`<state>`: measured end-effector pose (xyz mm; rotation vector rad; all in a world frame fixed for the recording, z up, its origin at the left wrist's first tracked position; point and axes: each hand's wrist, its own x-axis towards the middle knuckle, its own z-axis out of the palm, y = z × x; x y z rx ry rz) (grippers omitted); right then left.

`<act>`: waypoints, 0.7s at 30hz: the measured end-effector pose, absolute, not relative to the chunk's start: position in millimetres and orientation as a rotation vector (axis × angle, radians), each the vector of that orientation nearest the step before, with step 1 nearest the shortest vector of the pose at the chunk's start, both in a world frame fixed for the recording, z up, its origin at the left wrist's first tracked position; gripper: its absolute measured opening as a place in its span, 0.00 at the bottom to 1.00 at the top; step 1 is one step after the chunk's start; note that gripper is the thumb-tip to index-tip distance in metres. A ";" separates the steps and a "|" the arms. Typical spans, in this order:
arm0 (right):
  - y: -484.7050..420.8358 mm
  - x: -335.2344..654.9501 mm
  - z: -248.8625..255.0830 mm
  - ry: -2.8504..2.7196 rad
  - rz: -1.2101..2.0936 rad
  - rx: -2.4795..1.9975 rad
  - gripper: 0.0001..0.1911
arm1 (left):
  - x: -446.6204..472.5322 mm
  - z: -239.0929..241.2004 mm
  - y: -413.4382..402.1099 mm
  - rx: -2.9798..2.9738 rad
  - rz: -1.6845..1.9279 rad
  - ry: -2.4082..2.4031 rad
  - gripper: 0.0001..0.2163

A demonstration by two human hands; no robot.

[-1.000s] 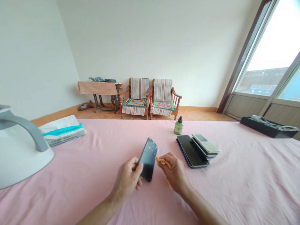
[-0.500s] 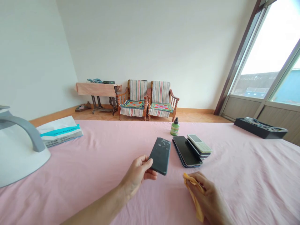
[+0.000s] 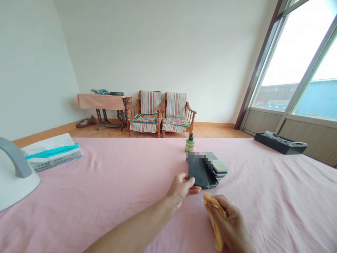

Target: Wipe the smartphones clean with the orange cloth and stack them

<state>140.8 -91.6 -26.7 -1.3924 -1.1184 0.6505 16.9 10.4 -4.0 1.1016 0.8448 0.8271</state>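
A dark smartphone [image 3: 198,174] is gripped at its lower left edge by my left hand [image 3: 183,189], thumb on top. The phone overlaps the stack of phones [image 3: 213,183] and hides much of it; whether it touches them I cannot tell. Blurred blocks cover its upper end. To the right of that stack lies a pile topped by a pale keypad phone [image 3: 220,166]. My right hand [image 3: 228,219], nearer me, pinches a yellow cloth [image 3: 216,225] that hangs down from the fingers.
Behind the phones stands a green spray bottle [image 3: 190,143]. A black box of cables [image 3: 280,143] is at the right. On the left are a white and blue packet [image 3: 54,151] and a white kettle-like vessel [image 3: 18,186]. Pink cloth [image 3: 105,182] covers the surface.
My left hand has carried the smartphone rightward, from beside the stacked phones to over them. My right hand keeps its hold on the cloth. The view has turned slightly right.
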 end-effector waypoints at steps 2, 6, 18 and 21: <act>-91.8 139.9 -24.8 -1.132 0.632 -1.381 0.20 | 18.4 -7.9 10.8 1.173 0.791 0.859 0.07; -92.4 137.1 -21.3 -1.135 0.606 -1.359 0.20 | 19.5 -13.2 9.4 1.300 0.756 0.912 0.06; -91.9 134.0 -19.5 -1.153 0.584 -1.330 0.20 | 21.6 -15.8 8.5 1.434 0.770 0.992 0.04; -92.3 133.3 -18.1 -1.151 0.565 -1.345 0.21 | 9.8 -15.9 8.0 1.426 0.808 1.003 0.07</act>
